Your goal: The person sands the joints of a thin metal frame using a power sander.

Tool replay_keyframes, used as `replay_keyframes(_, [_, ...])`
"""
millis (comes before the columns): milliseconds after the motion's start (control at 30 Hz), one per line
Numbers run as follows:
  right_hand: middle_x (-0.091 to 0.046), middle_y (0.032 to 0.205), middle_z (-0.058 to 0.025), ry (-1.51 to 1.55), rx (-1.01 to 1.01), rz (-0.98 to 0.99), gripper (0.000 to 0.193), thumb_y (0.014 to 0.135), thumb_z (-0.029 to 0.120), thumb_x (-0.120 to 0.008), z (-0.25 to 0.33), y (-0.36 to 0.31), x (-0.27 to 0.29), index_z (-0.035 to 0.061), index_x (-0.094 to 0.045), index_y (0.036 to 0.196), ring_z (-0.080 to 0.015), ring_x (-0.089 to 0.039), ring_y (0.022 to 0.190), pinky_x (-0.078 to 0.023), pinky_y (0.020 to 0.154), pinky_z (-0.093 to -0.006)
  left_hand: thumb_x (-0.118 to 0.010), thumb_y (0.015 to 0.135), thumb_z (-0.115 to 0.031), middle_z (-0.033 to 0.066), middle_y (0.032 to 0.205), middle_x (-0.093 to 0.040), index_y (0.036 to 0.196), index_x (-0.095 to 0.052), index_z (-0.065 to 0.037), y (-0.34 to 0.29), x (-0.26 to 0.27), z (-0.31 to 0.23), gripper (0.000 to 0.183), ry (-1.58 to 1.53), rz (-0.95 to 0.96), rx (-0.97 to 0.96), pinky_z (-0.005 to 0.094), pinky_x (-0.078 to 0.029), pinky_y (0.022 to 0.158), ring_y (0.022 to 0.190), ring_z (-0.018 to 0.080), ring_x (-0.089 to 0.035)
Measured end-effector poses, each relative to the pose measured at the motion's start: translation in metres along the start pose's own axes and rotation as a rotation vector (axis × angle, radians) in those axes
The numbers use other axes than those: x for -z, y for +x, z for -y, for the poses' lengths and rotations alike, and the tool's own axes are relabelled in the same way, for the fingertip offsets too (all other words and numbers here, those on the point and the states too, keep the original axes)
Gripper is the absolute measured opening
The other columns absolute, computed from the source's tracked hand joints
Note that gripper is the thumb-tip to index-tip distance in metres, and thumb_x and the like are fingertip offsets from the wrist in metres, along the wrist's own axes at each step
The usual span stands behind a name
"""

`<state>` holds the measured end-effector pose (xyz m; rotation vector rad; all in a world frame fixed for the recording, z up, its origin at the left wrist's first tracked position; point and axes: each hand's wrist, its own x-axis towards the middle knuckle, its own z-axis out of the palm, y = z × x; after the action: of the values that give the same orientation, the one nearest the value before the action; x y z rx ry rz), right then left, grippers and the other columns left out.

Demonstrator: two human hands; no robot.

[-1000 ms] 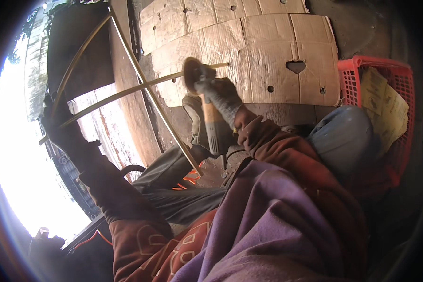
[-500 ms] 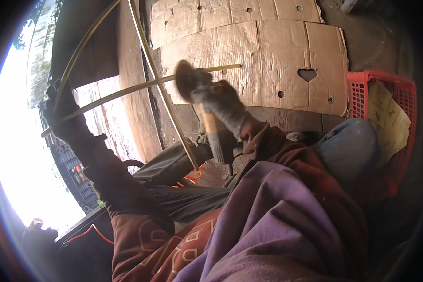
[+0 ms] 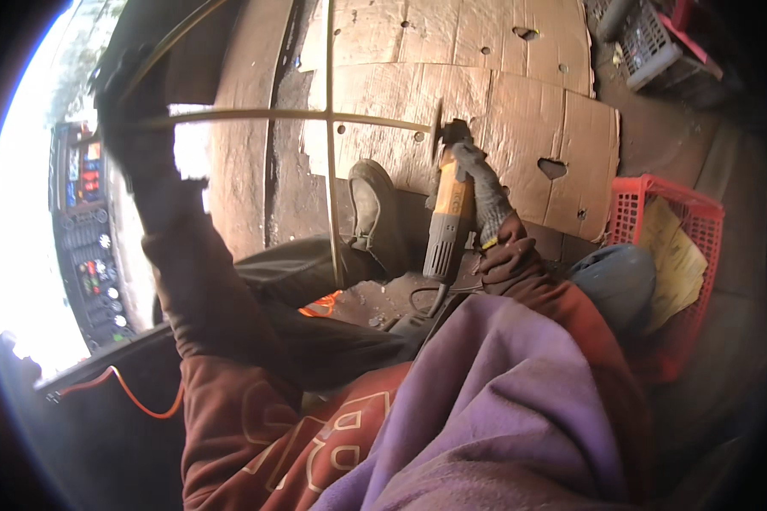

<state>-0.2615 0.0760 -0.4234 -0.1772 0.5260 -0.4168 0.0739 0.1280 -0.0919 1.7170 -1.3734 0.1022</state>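
Observation:
My right hand [image 3: 488, 189], in a grey knit glove, grips an angle grinder [image 3: 448, 204] with a yellow and grey body. Its disc [image 3: 437, 132] stands edge-on at the right end of a thin brass-coloured rod; whether they touch I cannot tell. That rod belongs to a frame of crossed rods [image 3: 329, 170], with a curved rod at the upper left. My left hand [image 3: 128, 89], dark and gloved against the glare, is closed around the frame's left side where the curved and straight rods meet. Its fingers are partly lost in shadow.
Flattened cardboard [image 3: 520, 128] covers the floor ahead. A red plastic basket [image 3: 626, 213] with yellowish paper stands at the right, a grey crate [image 3: 648, 47] beyond it. My shoe [image 3: 373, 204] is below the frame. An orange cord [image 3: 136, 399] hangs at the lower left.
The grinder has moved from near the rods' crossing to the rod's right end, and its disc now shows edge-on. The frame has turned, its long rod now nearly upright. The view has shifted.

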Motion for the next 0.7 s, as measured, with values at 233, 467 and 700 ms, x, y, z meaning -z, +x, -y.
replay_keyframes(233, [-0.064, 0.091, -0.0144, 0.075, 0.046, -0.084, 0.047, 0.084, 0.032, -0.073, 0.017, -0.094, -0.005, 0.0058, -0.052, 0.117, -0.0291, -0.067, 0.072, -0.060, 0.065, -0.0436, -0.058, 0.098, -0.028, 0.0142, 0.095, -0.070, 0.106, -0.065, 0.002, 0.018, -0.059, -0.031, 0.031, -0.858, -0.258, 0.045, 0.0414, -0.057, 0.074, 0.089, 0.0246, -0.068])
replay_keyframes(467, [-0.064, 0.090, -0.0144, -0.039, 0.198, -0.136, 0.048, 0.084, 0.032, -0.071, -0.003, -0.138, -0.021, 0.0046, -0.053, 0.119, -0.0291, -0.067, 0.072, -0.060, 0.063, -0.0421, -0.057, 0.099, -0.032, 0.0143, 0.117, -0.061, 0.125, -0.056, 0.001, 0.008, -0.072, -0.073, 0.042, -0.971, -0.063, 0.026, 0.0441, -0.054, 0.089, 0.104, 0.0288, -0.063])
replay_keyframes(700, [-0.066, 0.094, -0.0168, -0.057, 0.446, -0.162, 0.054, 0.088, 0.043, -0.065, 0.001, -0.178, -0.027, 0.0007, -0.052, 0.120, -0.0328, -0.068, 0.077, -0.059, 0.070, -0.0482, -0.064, 0.091, -0.041, 0.0133, 0.083, -0.068, 0.093, -0.064, 0.002, -0.102, -0.188, -0.014, 0.044, -0.742, -0.313, 0.702, 0.0333, -0.057, 0.064, 0.070, 0.0205, -0.067])
